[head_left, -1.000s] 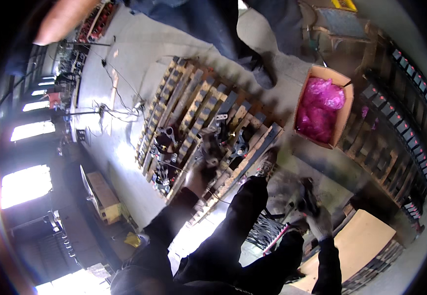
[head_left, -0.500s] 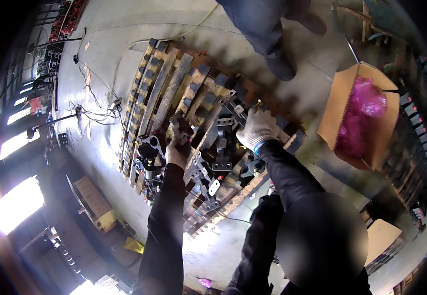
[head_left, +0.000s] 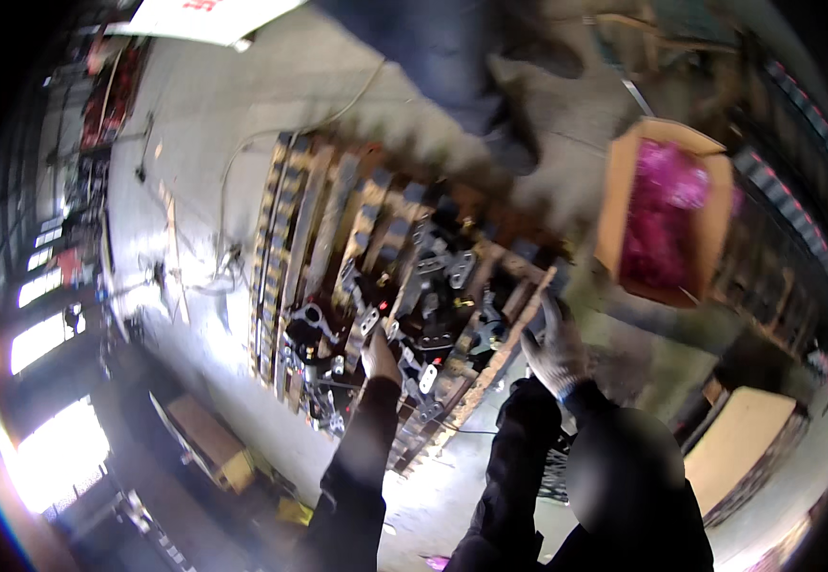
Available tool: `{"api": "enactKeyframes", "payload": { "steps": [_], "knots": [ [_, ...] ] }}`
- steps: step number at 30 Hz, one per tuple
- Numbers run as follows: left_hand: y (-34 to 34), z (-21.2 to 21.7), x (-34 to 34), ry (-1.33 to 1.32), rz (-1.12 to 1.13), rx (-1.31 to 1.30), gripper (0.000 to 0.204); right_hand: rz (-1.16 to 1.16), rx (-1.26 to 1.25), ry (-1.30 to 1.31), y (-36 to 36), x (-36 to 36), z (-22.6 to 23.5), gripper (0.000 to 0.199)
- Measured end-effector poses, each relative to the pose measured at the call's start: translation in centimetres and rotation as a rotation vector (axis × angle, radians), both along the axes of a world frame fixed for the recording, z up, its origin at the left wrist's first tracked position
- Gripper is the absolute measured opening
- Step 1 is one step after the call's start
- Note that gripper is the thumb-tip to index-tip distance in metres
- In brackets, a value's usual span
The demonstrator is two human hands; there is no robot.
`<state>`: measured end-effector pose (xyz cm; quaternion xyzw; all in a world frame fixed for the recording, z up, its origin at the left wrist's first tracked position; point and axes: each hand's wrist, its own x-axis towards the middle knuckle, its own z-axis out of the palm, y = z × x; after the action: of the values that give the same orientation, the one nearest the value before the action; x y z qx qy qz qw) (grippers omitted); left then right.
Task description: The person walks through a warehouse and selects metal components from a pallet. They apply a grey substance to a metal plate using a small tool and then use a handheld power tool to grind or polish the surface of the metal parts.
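Reaching out, hands (head_left: 381, 358) seemingly near metal parts (head_left: 461, 270)

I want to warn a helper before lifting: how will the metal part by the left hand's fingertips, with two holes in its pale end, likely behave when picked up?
The metal part is probably stiff and rather heavy for its size, as it looks solid. It might catch when lifted, since other parts lie close on the slatted pallet.

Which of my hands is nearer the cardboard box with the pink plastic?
Your right hand, beside the pallet; your left hand is farther off, at the metal parts.
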<state>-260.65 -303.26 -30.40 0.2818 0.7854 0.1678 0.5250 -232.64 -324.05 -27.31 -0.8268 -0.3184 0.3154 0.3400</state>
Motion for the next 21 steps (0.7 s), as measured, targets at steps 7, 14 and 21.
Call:
{"api": "enactKeyframes", "payload": {
  "steps": [7,14,21],
  "knots": [
    [-21.5,9.7,11.0,-0.328,-0.832,-0.155,0.042,-0.4,-0.383,0.159,-29.3,0.6,7.0,0.072],
    [-44.9,10.9,21.9,-0.394,-1.316,-0.573,0.035,-1.108,-0.412,0.179,-53.5,-5.7,12.0,0.063],
    [-66.8,12.0,20.5,-0.213,-1.989,-0.719,0.029,-1.747,-0.448,0.49,-72.3,-26.2,7.5,0.069]
  ]
}}
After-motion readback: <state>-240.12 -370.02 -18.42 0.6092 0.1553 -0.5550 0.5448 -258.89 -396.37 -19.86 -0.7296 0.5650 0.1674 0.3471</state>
